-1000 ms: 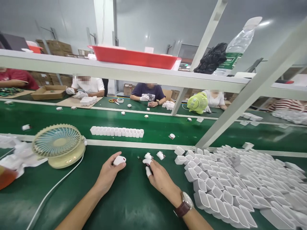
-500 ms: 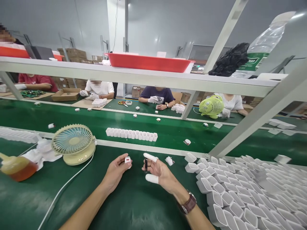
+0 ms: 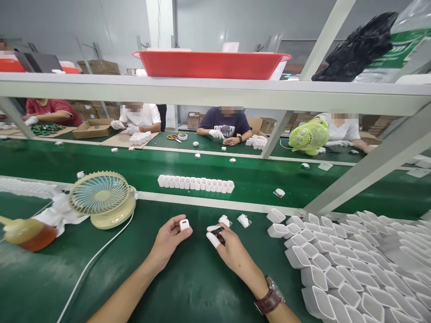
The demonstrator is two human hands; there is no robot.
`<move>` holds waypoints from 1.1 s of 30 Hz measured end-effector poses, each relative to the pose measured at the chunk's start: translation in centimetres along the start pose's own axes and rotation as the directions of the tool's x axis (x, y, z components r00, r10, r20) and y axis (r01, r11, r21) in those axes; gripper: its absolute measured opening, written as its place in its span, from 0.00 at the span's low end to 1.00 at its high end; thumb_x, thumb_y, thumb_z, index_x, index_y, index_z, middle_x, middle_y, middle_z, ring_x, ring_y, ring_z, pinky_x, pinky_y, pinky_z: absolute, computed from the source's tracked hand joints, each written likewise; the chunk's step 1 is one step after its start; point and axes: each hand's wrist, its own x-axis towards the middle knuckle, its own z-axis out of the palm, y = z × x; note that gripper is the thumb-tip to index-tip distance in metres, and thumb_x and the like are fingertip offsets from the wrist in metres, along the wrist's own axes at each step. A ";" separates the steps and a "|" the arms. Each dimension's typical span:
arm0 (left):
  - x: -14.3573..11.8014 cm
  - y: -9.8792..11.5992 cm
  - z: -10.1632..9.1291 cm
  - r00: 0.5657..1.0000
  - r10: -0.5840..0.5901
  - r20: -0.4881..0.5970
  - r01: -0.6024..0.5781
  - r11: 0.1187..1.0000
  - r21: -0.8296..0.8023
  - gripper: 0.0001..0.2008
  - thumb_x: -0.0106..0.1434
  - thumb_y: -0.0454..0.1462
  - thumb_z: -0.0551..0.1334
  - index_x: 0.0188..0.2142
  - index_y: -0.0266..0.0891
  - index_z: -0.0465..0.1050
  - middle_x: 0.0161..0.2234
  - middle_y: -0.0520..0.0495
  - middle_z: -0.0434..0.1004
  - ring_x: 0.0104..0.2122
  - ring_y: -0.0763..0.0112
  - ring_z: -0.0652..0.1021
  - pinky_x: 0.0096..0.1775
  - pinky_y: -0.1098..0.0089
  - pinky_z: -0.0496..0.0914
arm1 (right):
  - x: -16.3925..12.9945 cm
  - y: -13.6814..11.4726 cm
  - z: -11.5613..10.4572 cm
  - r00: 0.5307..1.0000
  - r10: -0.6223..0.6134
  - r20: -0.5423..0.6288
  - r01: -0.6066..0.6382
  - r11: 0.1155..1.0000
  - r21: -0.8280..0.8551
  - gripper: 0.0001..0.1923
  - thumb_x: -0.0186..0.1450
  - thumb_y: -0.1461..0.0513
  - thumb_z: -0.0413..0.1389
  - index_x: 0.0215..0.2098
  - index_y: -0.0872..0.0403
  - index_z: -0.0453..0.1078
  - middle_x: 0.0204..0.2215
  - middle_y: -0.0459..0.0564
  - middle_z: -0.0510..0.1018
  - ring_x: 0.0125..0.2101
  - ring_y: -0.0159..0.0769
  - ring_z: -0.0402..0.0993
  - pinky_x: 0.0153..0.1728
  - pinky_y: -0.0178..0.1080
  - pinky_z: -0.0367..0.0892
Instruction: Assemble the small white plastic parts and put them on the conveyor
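My left hand (image 3: 173, 240) is closed on a small white plastic charger (image 3: 184, 224), its end with a rectangular slot facing up. To its right, my right hand (image 3: 232, 249) wears white finger cots on thumb and forefinger. Its fingers are curled round a slim dark tool (image 3: 218, 230), whose exact kind I cannot make out. Just beyond those fingers is a small white part (image 3: 224, 220), partly hidden by the hand. Beside it lies another white part (image 3: 244, 220) on the green table (image 3: 188, 287).
Many white sleeve-shaped housings (image 3: 314, 278) stand at right. A row of white housings (image 3: 195, 183) is on the green belt (image 3: 141, 166). At left are a fan (image 3: 103, 197), its cable and an amber-liquid bottle (image 3: 32, 233). A shelf (image 3: 202, 94) crosses above; co-workers sit opposite.
My right hand's spread thumb and forefinger have drawn in around the dark tool, and the hand has turned palm down. A second white part now shows beyond it. The left hand keeps its hold.
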 end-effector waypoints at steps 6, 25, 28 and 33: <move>-0.1 -0.3 0.4 0.999 0.035 -0.011 -0.034 0.995 0.089 0.31 0.48 0.42 0.79 0.50 0.38 0.74 0.41 0.43 0.82 0.42 0.60 0.83 0.47 0.61 0.78 | -0.2 0.2 0.3 0.998 0.067 -0.021 -0.064 0.988 0.140 0.11 0.69 0.57 0.58 0.45 0.52 0.79 0.42 0.54 0.84 0.39 0.45 0.84 0.46 0.46 0.79; -1.3 -1.3 1.4 0.990 0.134 0.042 -0.140 0.945 0.294 0.28 0.51 0.44 0.77 0.47 0.39 0.73 0.46 0.43 0.79 0.44 0.60 0.83 0.47 0.62 0.79 | -1.7 -2.0 3.6 0.947 -0.178 -0.268 0.231 0.956 0.182 0.12 0.73 0.63 0.54 0.53 0.46 0.74 0.43 0.53 0.79 0.44 0.40 0.79 0.45 0.42 0.77; -1.2 -1.4 1.6 0.997 0.075 0.032 -0.079 0.983 0.167 0.29 0.51 0.43 0.78 0.49 0.39 0.71 0.45 0.43 0.81 0.42 0.61 0.83 0.48 0.60 0.79 | -1.7 -2.1 3.6 0.944 -0.188 -0.270 0.238 0.957 0.166 0.13 0.74 0.63 0.53 0.54 0.46 0.74 0.46 0.54 0.79 0.46 0.42 0.79 0.46 0.44 0.77; -1.0 -1.7 1.7 0.999 0.033 0.015 -0.034 0.997 0.075 0.30 0.47 0.41 0.80 0.46 0.38 0.72 0.41 0.43 0.83 0.41 0.60 0.84 0.50 0.58 0.78 | -1.7 -2.0 3.7 0.936 -0.227 -0.271 0.278 0.945 0.171 0.15 0.74 0.65 0.53 0.56 0.45 0.72 0.48 0.55 0.79 0.47 0.42 0.79 0.47 0.44 0.77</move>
